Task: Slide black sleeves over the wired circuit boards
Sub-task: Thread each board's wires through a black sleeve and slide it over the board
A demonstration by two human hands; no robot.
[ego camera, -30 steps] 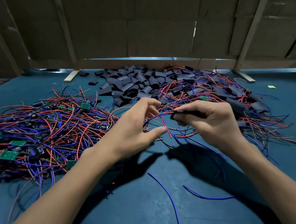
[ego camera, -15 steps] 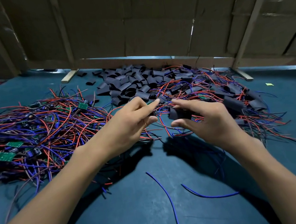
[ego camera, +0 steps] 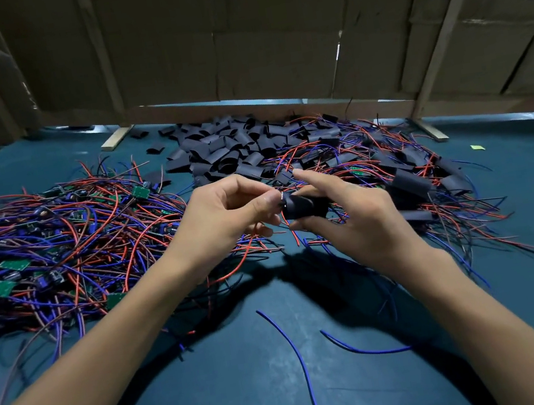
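loose blue wires [ego camera: 295, 354]: two lying on bare teal table [ego camera: 219, 400] nearest the person, well apart from both hands; this near strip is giving the most free room for moving.
step: sleeving in progress, judging by the hands meeting at one sleeve, held above the table.
right hand [ego camera: 358, 220]: gripping black sleeve [ego camera: 300, 206] between thumb and curled fingers, index finger sticking out straight.
left hand [ego camera: 226, 215]: pinching something small at the sleeve's left mouth, likely the board end; board itself mostly hidden.
next move: probably calling for pushing the board fully in while steadying the sleeve; trailing wires risking a snag.
unsleeved boards pile [ego camera: 56, 240]: sitting left, tangled red and blue wires.
sleeved pile [ego camera: 421, 175]: crowding right, just beside the right hand.
spare sleeves heap [ego camera: 226, 149]: lying beyond the hands.
cardboard wall [ego camera: 267, 28]: closing the far edge.
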